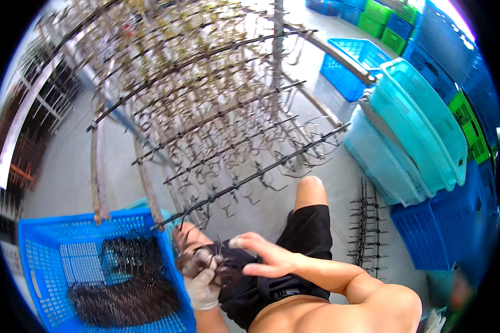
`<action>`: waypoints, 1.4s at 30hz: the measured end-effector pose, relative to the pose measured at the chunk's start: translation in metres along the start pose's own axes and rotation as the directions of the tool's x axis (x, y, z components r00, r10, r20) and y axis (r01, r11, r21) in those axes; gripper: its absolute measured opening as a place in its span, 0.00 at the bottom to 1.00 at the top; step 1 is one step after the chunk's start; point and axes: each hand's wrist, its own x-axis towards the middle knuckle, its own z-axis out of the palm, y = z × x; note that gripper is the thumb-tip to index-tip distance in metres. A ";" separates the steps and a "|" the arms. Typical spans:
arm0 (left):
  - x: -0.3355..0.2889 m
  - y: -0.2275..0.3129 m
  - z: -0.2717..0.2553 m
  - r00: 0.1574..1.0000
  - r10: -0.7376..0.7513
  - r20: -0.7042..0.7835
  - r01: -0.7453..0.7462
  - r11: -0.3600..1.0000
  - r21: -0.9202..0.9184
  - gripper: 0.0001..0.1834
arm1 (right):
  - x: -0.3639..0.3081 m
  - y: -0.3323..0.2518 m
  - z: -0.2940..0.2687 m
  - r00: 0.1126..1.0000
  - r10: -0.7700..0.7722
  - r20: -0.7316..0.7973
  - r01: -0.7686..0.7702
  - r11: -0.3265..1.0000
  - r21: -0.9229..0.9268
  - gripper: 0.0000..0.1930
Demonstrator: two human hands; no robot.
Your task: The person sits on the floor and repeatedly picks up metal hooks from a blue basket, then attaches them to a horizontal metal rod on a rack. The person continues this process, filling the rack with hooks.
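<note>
My left hand (203, 289), in a whitish glove, is closed around a small bunch of dark, shiny pieces (228, 270) above my lap; their exact kind I cannot make out. My right hand (269, 256) hovers just right of the bunch, fingers spread, with white covering on a fingertip; nothing shows in it. Ahead of my hands, black bars with curved hooks (253, 176) hang in rows across a frame. Left of my left hand stands a blue plastic basket (41, 263) with heaps of thin dark pieces (125, 302) inside.
Stacked turquoise tubs (422, 133) and a blue crate (436, 225) stand at the right. Two hooked bars (366, 227) lie on the floor by my knee. Another blue basket (341, 69) is farther off. Wooden rails (98, 166) of the frame project toward me.
</note>
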 end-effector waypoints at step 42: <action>-0.024 0.063 -0.092 0.961 -0.048 -0.272 0.086 0.988 0.129 0.27 | 0.055 -0.043 0.003 0.950 0.210 0.232 -0.308 0.500 0.809 0.18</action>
